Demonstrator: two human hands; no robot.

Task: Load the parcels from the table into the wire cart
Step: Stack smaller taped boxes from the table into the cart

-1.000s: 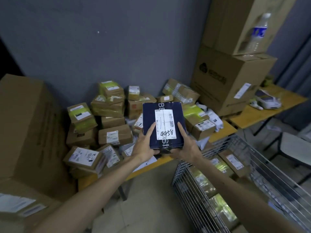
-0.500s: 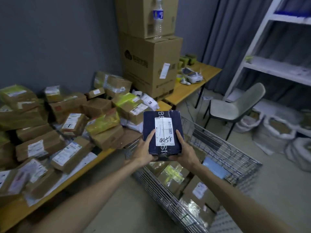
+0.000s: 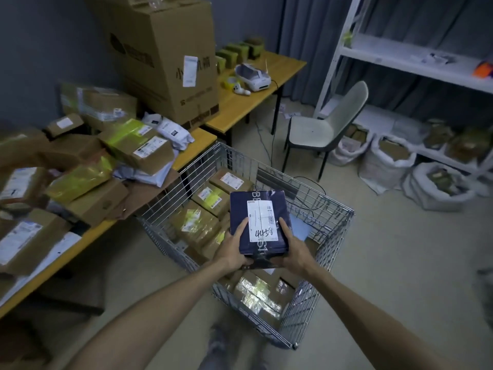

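Note:
A dark blue parcel (image 3: 260,206) with a white label marked 4458 hangs above the middle of the wire cart (image 3: 334,228). My left hand (image 3: 231,249) grips its left near corner, thumb on top. My right hand (image 3: 294,251) grips the right near corner the same way. Several brown and yellow-taped parcels (image 3: 210,198) lie inside the cart. More parcels (image 3: 138,145) are piled on the yellow table (image 3: 197,153) to the left.
A big cardboard box (image 3: 165,57) stands on the table at the back. A second table (image 3: 256,94) carries a white device. A pale chair (image 3: 328,129) stands behind the cart. White shelving (image 3: 400,54) and sacks (image 3: 389,161) fill the right side.
Both hands have carried the blue parcel from over the table pile rightward to above the cart. My view has turned right and downward with it.

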